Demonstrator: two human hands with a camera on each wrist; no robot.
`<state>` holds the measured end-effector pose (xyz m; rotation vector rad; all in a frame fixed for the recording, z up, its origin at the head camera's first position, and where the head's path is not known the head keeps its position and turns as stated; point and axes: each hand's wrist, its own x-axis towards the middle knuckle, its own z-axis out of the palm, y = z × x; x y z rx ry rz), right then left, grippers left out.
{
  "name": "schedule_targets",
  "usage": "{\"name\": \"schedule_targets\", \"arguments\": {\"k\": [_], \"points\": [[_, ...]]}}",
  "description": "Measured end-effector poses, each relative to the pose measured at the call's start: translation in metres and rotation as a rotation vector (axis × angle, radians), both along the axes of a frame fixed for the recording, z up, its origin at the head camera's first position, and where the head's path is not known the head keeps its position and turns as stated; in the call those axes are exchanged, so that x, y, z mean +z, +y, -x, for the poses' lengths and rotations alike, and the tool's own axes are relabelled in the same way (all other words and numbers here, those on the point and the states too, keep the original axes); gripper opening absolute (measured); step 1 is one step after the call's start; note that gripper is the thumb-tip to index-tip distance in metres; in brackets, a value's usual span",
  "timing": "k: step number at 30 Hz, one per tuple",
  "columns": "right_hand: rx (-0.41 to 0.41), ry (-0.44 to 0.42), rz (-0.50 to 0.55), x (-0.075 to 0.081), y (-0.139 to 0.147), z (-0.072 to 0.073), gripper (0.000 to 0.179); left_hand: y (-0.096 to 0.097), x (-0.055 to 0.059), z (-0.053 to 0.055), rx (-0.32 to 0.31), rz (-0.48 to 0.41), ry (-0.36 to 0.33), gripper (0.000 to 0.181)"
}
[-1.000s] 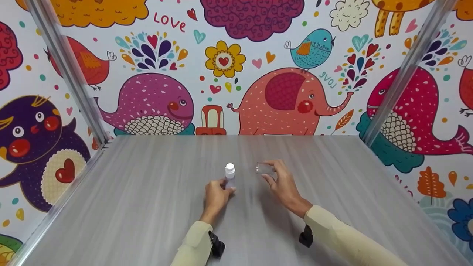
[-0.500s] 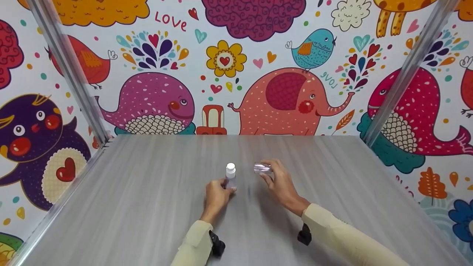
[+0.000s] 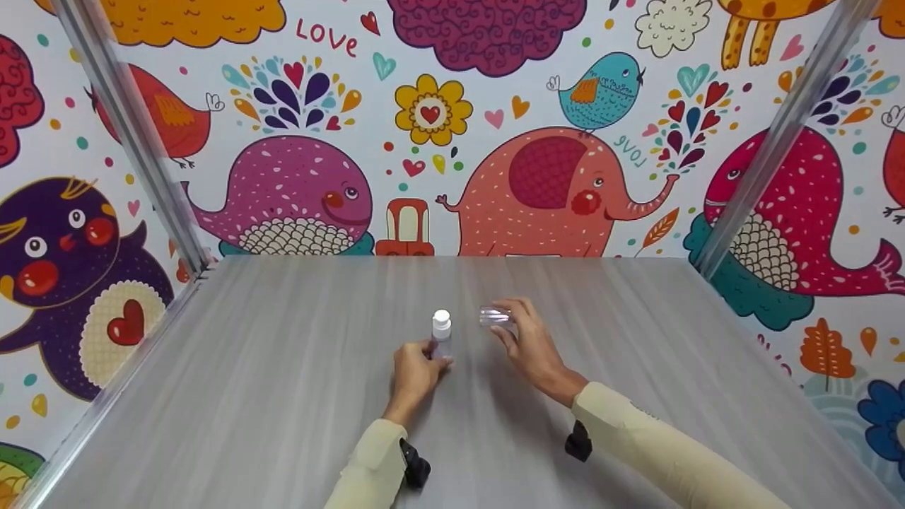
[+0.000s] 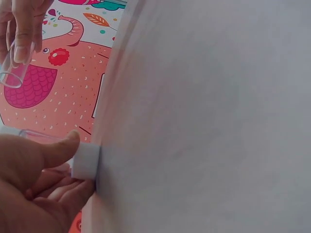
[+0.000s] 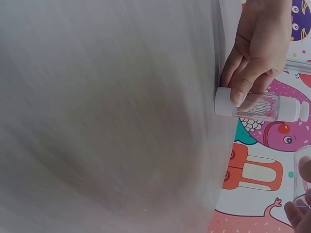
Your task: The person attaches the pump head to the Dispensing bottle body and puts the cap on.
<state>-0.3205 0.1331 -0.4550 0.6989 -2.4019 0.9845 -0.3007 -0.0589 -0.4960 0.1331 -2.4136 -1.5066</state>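
Note:
A small clear pump bottle (image 3: 442, 326) with a white pump top and white base stands upright on the table. My left hand (image 3: 416, 371) grips its lower part between thumb and fingers; the right wrist view shows the thumb on the bottle's white base (image 5: 224, 101). To the right, my right hand (image 3: 535, 346) pinches a clear cylindrical cap (image 3: 493, 316), tipped on its side above the table, its end toward the bottle. The left wrist view shows the cap's (image 4: 14, 73) open rim. Cap and bottle are apart.
The grey wood-grain table (image 3: 283, 396) reaches back to a wall (image 3: 424, 170) printed with cartoon animals. Metal posts (image 3: 134, 141) rise at both back corners. Each sleeve has a black wrist camera (image 3: 416, 463).
My right hand has moved slightly left and up in the head view, bringing the cap nearer the bottle. My left hand and the bottle have stayed in place.

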Motion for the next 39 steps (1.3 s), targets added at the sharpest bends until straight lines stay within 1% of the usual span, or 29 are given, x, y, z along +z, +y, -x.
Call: {"name": "schedule_targets", "arguments": {"k": [4,10,12,20,28,33,37,39], "points": [[-0.003,-0.007,-0.010,0.003,-0.002,0.001,0.036,0.000,0.000,0.000,-0.002,0.013,0.014,0.018],[0.007,-0.051,-0.001,0.004,-0.003,0.002,0.036,-0.001,-0.002,0.002,-0.007,0.026,0.012,0.019],[0.008,-0.053,-0.001,0.004,-0.004,0.003,0.036,-0.001,-0.002,0.002,-0.005,0.030,0.015,0.019],[0.014,0.023,-0.032,0.006,-0.008,0.005,0.035,-0.001,-0.002,0.002,-0.008,0.024,0.019,0.018],[0.065,0.012,-0.028,0.007,-0.012,0.008,0.037,-0.001,-0.002,0.001,-0.005,0.041,0.008,0.021],[0.088,0.014,-0.035,0.009,-0.016,0.009,0.036,-0.002,-0.001,0.001,-0.004,0.041,-0.003,0.020],[0.110,0.046,-0.035,0.010,-0.018,0.011,0.036,-0.002,-0.001,0.000,-0.011,0.048,0.006,0.017],[0.109,0.059,-0.039,0.010,-0.020,0.012,0.036,-0.002,0.000,-0.001,-0.014,0.052,0.008,0.017]]}}
